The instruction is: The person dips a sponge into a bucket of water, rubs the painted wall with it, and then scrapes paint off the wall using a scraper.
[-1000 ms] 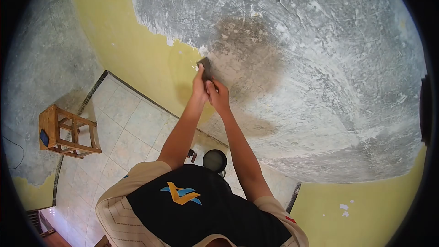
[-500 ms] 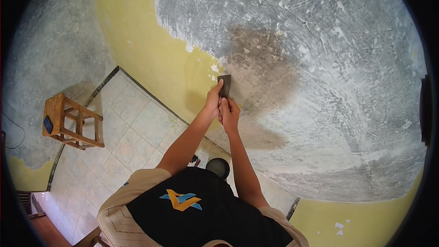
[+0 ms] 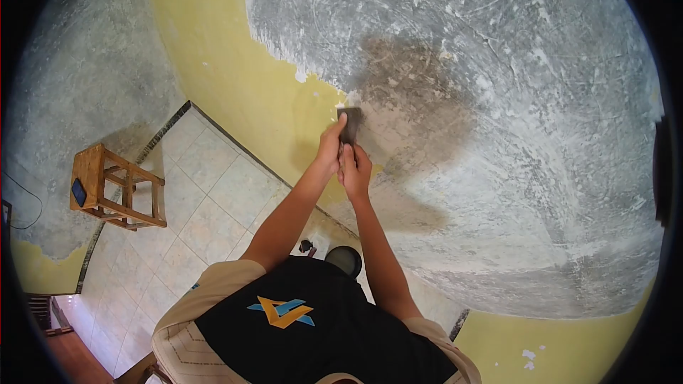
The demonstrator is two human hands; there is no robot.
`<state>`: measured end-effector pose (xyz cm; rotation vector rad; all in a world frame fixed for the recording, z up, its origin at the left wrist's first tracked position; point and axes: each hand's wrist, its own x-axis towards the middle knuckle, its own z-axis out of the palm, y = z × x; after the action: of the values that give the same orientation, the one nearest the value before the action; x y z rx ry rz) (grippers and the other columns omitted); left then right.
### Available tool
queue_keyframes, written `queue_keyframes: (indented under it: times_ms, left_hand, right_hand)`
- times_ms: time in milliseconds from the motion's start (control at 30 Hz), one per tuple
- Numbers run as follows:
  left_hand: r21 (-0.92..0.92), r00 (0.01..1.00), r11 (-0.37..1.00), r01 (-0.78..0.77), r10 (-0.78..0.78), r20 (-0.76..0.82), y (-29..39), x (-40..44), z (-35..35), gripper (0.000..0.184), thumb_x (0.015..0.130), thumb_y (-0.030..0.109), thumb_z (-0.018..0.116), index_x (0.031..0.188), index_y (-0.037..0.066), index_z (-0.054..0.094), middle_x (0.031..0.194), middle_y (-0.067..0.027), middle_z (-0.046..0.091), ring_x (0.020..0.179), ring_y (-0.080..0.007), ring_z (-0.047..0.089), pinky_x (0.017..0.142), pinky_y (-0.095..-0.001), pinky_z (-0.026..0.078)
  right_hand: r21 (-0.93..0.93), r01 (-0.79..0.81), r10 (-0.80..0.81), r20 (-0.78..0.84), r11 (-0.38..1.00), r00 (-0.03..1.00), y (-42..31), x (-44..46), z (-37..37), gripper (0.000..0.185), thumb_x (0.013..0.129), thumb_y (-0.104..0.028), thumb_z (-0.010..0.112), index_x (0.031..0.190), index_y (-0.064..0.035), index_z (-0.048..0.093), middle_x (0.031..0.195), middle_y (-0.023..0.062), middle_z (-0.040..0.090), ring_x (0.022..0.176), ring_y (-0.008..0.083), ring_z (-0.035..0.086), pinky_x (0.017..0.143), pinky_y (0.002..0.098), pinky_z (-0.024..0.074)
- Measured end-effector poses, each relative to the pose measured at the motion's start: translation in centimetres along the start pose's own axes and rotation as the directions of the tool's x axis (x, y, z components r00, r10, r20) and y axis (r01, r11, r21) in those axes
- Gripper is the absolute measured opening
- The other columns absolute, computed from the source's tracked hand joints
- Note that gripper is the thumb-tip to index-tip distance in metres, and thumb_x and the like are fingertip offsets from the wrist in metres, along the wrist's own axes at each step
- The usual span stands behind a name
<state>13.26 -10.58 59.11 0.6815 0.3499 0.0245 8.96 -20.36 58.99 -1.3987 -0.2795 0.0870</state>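
Note:
A scraper with a dark, flat blade [image 3: 350, 121] rests against the wall, right where the yellow paint meets the bared grey surface. My left hand [image 3: 331, 145] is closed around it, the thumb laid along the blade. Just below and to the right, my right hand [image 3: 355, 171] is also closed on the scraper, with its fingers wrapped round the lower part. The handle is mostly hidden by both hands. Yellow paint [image 3: 228, 43] lies left of the blade, with a ragged edge and small white chipped spots near its tip.
Grey scraped wall [image 3: 526, 128] spreads to the right, with a brown damp-looking patch [image 3: 413, 85]. On the tiled floor [image 3: 206, 220] stands a wooden stool [image 3: 117, 188] with a phone [image 3: 79, 192] on it. A dark round container [image 3: 343, 261] sits below my arms.
Both hands have pushed the scraper slightly upward along the paint edge, and its blade now covers part of the white chipped spots. The view has shifted a little.

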Motion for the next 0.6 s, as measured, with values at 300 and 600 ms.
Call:
queue_keyframes:
  times_ms: [300,600]
  left_hand:
    - [-0.126,0.987,0.985,0.117,-0.102,0.121,0.3,1.6,-0.6,0.05,0.097,0.062,0.061,0.089,0.012,0.059,0.067,-0.0038,0.057,0.04,-0.0144,0.045,0.034,-0.0297,0.034]
    - [-0.216,0.969,0.961,0.174,-0.129,0.21,1.0,1.5,-0.9,0.051,0.096,0.063,0.061,0.092,0.013,0.061,0.074,-0.0044,0.061,0.053,-0.0163,0.055,0.039,-0.0296,0.04]
  right_hand:
    - [-0.092,-0.075,0.072,-0.037,0.993,0.997,-1.8,1.6,0.0,0.032,0.104,-0.028,0.064,0.114,0.0018,0.069,0.07,-0.0013,0.057,0.052,0.0048,0.047,0.045,0.0237,0.0355]
    - [-0.205,-0.047,0.047,-0.003,0.978,0.999,-3.1,2.2,0.3,0.032,0.105,-0.024,0.061,0.126,0.0012,0.064,0.074,0.0,0.057,0.046,0.0045,0.044,0.041,0.024,0.0319]
